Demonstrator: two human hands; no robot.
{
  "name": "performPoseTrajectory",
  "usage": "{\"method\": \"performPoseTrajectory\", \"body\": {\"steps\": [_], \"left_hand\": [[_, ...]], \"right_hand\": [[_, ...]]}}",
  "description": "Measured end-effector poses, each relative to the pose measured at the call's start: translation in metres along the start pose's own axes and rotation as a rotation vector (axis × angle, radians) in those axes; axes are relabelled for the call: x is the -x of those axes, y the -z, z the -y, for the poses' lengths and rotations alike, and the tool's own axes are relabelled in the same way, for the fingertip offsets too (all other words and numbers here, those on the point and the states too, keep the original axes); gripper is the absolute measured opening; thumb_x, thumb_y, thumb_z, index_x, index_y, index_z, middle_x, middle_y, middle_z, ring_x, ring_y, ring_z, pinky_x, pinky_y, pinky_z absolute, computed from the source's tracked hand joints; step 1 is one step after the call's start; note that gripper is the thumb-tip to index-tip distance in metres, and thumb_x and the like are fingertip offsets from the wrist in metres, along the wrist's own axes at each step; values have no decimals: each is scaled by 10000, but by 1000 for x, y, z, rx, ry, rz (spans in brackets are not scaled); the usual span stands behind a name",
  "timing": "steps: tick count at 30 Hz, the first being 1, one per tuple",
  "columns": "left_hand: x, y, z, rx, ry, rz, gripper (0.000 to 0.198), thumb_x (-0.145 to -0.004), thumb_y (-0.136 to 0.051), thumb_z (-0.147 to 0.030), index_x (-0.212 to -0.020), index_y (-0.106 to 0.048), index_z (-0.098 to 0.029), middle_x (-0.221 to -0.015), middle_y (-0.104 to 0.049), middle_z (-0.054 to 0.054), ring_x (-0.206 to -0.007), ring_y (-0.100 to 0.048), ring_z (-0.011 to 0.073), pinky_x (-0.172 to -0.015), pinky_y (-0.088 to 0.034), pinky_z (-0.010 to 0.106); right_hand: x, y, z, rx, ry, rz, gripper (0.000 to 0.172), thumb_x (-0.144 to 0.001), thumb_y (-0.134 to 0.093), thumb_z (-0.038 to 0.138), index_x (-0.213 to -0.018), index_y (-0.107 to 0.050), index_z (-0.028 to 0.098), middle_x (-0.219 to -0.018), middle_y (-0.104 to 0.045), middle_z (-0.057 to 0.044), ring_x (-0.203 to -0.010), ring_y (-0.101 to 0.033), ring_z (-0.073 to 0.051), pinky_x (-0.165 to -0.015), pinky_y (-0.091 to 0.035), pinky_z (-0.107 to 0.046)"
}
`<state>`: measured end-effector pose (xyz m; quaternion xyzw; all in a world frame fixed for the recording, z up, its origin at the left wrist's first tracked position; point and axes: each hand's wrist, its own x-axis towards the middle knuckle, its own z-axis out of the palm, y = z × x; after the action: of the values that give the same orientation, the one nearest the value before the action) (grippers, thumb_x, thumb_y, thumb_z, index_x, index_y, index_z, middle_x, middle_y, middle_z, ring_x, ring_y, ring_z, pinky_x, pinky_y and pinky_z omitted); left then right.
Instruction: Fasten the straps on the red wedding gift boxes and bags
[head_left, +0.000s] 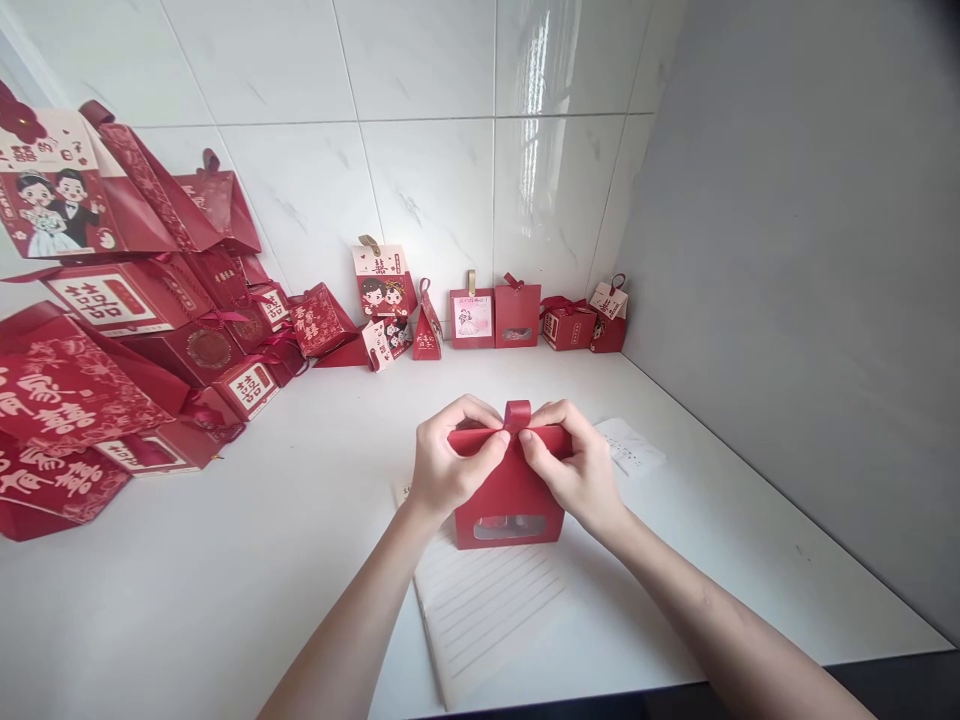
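Head view showed, nearest the person, a lined sheet of paper (487,610) lying flat on the white table (225,580). On its far end stood a small red box (514,490), upright, with a clear window (510,527) low in its front face. The left hand (450,460) pinched the box's folded top edge on the left. The right hand (574,465) pinched that edge on the right. A red ribbon loop (517,412) rose between the two thumbs. Just right of the box lay a small white slip (630,445). Farther back, a row of red gift boxes (517,315) lined the foot of the tiled wall (420,120). A pile of larger red bags (112,330) filled the left side.
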<state>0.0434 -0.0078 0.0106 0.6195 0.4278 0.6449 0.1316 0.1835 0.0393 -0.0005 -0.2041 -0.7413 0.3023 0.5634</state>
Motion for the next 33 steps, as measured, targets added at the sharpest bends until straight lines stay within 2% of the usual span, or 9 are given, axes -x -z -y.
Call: {"method": "performPoseTrajectory", "body": {"steps": [5, 13, 21, 25, 27, 30, 33], "left_hand": [[-1, 1, 0, -12, 26, 10, 80, -728, -610, -130, -684, -583, -190, -667, -610, -27, -617, -575, 109, -583, -472, 215], [1, 2, 3, 5, -21, 44, 80, -762, -563, -124, -753, -574, -203, -715, -607, -22, -662, -590, 119, -612, -482, 225], [2, -5, 1, -74, -86, -61, 113, -784, -641, -170, -705, -565, -197, -740, -644, -6, -691, -632, 126, -627, -508, 234], [3, -7, 2, -120, -181, -130, 157, -787, -643, -138, -738, -510, -205, -730, -646, -18, -700, -641, 123, -646, -517, 239], [3, -7, 3, -132, -233, -114, 163, -805, -628, -128, -744, -500, -207, -757, -651, -14, -709, -643, 122, -643, -519, 240], [2, -7, 4, -169, -293, -62, 108, -838, -591, -109, -788, -585, -205, -792, -652, -4, -727, -639, 117, -648, -522, 238], [2, -5, 3, -210, -312, -49, 165, -854, -570, -102, -906, -677, -217, -821, -660, 8, -739, -640, 118, -654, -528, 237]], "right_hand": [[0, 0, 0, -14, -6, -2, 91, -835, -549, 178, -759, -536, 226, -670, -606, 49, -522, -530, -93, -446, -420, -197], [2, 2, 3, -19, 19, 6, 62, -838, -540, 163, -819, -555, 220, -709, -623, 34, -560, -556, -100, -477, -448, -203], [1, 0, 3, 3, 22, -3, 66, -835, -535, 162, -802, -547, 217, -700, -619, 32, -548, -550, -101, -473, -449, -206], [1, 1, 3, 18, 1, -5, 58, -836, -538, 180, -793, -545, 219, -704, -625, 23, -560, -561, -112, -482, -461, -220], [1, 1, 3, 28, -12, -8, 54, -834, -538, 191, -790, -544, 222, -693, -624, 23, -549, -556, -116, -471, -456, -225], [1, 1, 3, 37, -26, -9, 44, -836, -535, 208, -796, -546, 224, -700, -629, 19, -560, -566, -125, -477, -461, -235], [2, 1, 2, 32, -29, -10, 40, -838, -536, 204, -808, -555, 224, -708, -631, 21, -568, -570, -124, -484, -465, -234]]}}
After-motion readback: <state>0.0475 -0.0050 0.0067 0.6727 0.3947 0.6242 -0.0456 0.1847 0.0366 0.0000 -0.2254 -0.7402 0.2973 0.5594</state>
